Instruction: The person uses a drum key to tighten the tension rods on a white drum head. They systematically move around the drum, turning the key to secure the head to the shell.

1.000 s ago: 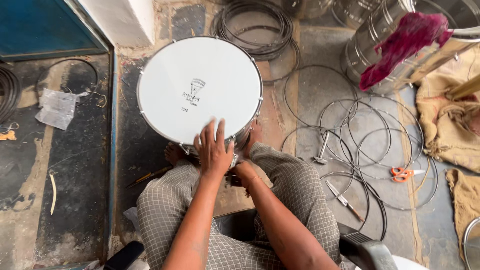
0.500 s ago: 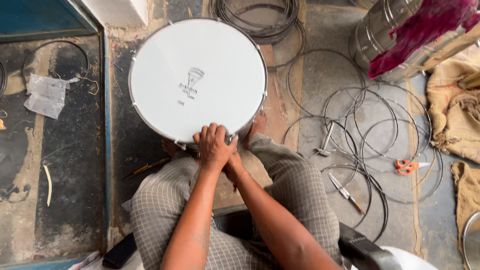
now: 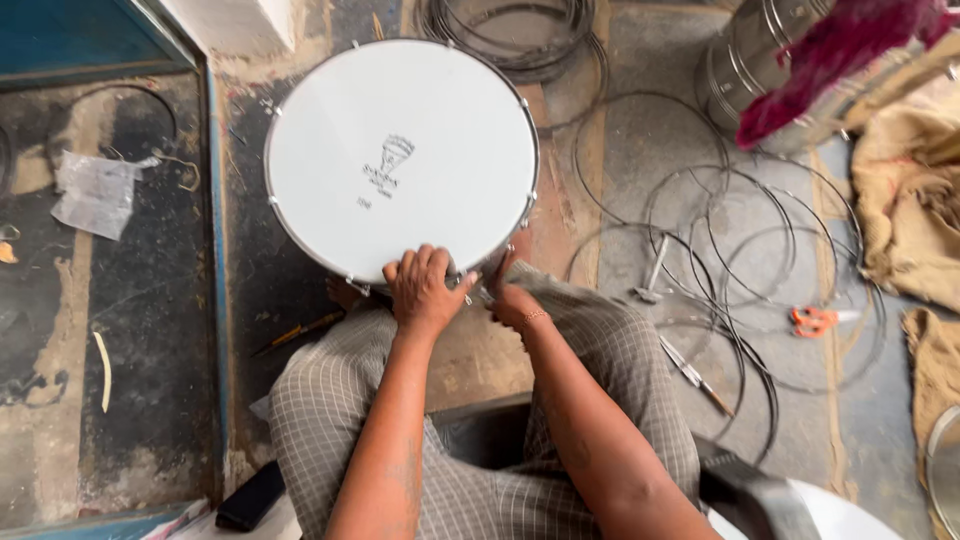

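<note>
Drum (image 3: 400, 165), white head with metal rim, sits upper centre of frame, its near edge by the seated person's knees. Left hand (image 3: 425, 290) lies on the near rim, fingers curled together over the edge, gripping it. Right hand (image 3: 510, 298) is just beside, at the rim's lower right; fingers mostly hidden, possibly pinching a tuning lug, cannot tell. Wire hoops (image 3: 720, 260) and orange scissors (image 3: 815, 320) lie at right on floor.
</note>
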